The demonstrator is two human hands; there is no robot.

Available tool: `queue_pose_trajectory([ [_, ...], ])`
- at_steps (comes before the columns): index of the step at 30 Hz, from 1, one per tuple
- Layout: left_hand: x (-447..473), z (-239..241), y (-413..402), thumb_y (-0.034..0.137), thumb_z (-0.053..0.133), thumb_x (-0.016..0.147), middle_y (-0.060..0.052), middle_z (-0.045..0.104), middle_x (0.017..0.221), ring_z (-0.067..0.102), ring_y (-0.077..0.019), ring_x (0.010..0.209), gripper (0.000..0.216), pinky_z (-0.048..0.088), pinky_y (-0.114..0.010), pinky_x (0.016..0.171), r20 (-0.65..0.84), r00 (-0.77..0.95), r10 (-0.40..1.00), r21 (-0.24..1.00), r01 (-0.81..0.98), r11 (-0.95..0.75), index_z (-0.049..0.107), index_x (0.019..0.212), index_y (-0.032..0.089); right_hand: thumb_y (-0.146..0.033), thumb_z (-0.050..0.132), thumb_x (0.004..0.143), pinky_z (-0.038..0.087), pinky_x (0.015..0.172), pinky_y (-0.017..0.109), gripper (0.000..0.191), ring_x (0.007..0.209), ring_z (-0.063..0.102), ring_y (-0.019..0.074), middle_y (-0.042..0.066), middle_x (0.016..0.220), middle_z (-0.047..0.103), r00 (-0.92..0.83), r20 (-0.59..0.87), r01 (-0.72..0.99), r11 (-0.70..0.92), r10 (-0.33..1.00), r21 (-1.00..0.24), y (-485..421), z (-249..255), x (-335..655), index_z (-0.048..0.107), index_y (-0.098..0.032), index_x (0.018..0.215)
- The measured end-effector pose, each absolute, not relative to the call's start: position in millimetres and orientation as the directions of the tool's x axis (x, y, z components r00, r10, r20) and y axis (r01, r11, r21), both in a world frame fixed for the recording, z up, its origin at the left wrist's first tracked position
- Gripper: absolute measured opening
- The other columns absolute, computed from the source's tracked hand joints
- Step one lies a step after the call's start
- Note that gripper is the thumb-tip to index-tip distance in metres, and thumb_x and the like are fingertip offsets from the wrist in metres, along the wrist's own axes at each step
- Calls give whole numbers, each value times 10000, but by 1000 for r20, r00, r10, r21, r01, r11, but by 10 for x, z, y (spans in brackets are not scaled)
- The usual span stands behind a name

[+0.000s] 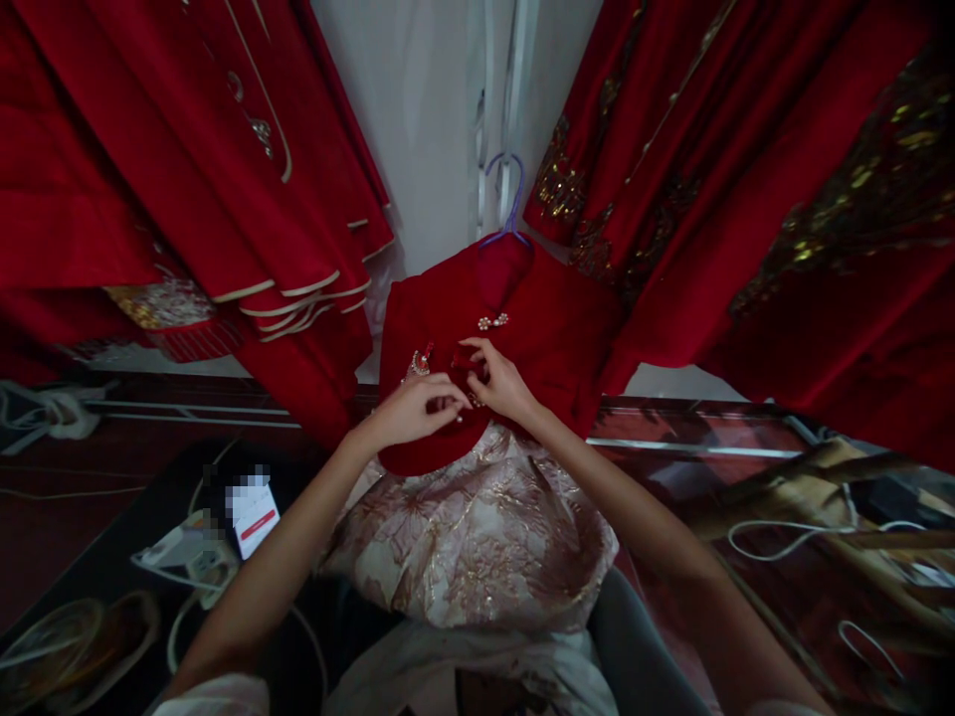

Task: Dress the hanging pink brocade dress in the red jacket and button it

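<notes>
A red jacket [556, 308] hangs in front of me on a purple hanger [513, 214]. My left hand [422, 406] is at the jacket's lower front, its fingers curled together in a pinch; whatever lies between the fingertips is too small to make out. Just right of it, my right hand [501, 380] hovers over the red cloth, thumb and index finger apart. A pearl-and-gold flower clasp [493, 322] sits below the collar. Beside my left hand, a jewelled ornament [420, 364] with red parts rests on the jacket. Patterned pink-gold brocade [477, 537] covers my lap beneath the hem.
Red garments [298, 129] with cream edging hang on the left; red garments with gold embroidery [813, 239] hang on the right. At lower left, a dark table [96, 537] bears a lit phone [254, 517], a white power strip [205, 557] and cables. Wooden pieces [806, 467] and a white cord lie at right.
</notes>
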State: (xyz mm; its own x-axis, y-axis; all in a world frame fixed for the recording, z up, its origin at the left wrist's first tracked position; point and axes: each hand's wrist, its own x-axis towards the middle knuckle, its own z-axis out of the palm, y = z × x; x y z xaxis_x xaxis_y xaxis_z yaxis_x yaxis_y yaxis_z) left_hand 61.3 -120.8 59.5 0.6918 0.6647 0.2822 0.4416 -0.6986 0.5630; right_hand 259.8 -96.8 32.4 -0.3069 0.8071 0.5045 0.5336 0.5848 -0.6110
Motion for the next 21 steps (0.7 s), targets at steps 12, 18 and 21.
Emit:
queue_pose_trajectory([
  [12, 505, 286, -639, 348, 649, 782, -24, 649, 805, 619, -128, 718, 236, 512, -266, 727, 461, 60, 886, 802, 401, -444, 586, 936, 180, -273, 582, 838, 511, 760, 299, 120, 803, 666, 167, 15, 873, 710, -210, 419, 618, 452, 883, -643, -866, 387, 2617, 627, -227, 939],
  [18, 527, 380, -551, 464, 747, 660, -75, 714, 831, 652, -145, 738, 396, 538, -298, 761, 233, 14, 972, 971, 51, -233, 681, 856, 126, -209, 545, 838, 522, 720, 274, 258, 784, 674, 151, 5, 922, 734, -253, 503, 555, 550, 826, -624, -739, 658, 2592, 688, -243, 1050],
  [21, 563, 413, -529, 462, 794, 610, -79, 725, 818, 659, -148, 717, 429, 548, -321, 783, 178, 0, 984, 984, -18, -178, 702, 852, 120, -192, 538, 835, 529, 744, 264, 221, 792, 681, 142, 13, 918, 740, -288, 533, 465, 603, 795, -648, -671, 752, 2486, 709, -212, 973],
])
